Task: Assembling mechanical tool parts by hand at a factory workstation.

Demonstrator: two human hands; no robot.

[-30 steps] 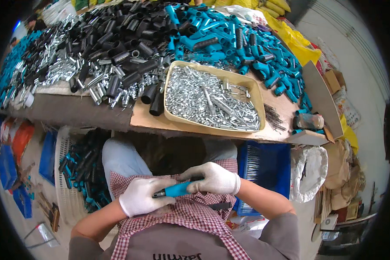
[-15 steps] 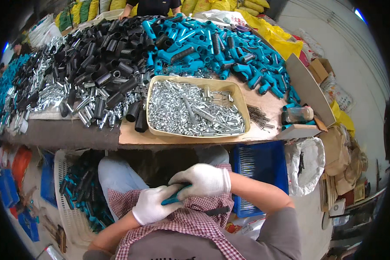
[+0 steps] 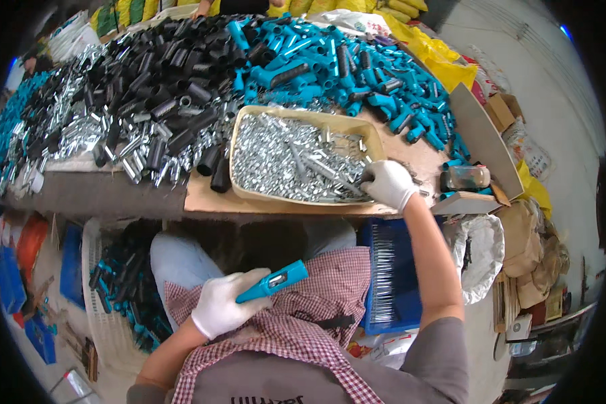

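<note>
A teal tubular plastic handle (image 3: pixel 273 281) with a slot near its upper end is gripped in my gloved left hand (image 3: pixel 223 304), above my lap, tilted up to the right. My gloved right hand (image 3: pixel 388 184) reaches to the near right corner of a cream tray (image 3: pixel 276 196). Its fingers are curled together at the rim, and what they pinch, if anything, is hidden. Heaped in the tray are small shiny metal pins (image 3: pixel 269 158), with a longer metal strip (image 3: pixel 330 174) lying on top beside the right hand.
Black tubes (image 3: pixel 161 87) and teal handles (image 3: pixel 397 101) are piled behind the tray. Below the table edge stand a blue bin (image 3: pixel 411 296) of thin metal rods, a white sack (image 3: pixel 481 262) and a white basket (image 3: pixel 104 323) of handles. A jar (image 3: pixel 468 178) stands at right.
My right hand has left the handle and moved up and right to the tray's corner. The left hand keeps the handle, now showing more of it.
</note>
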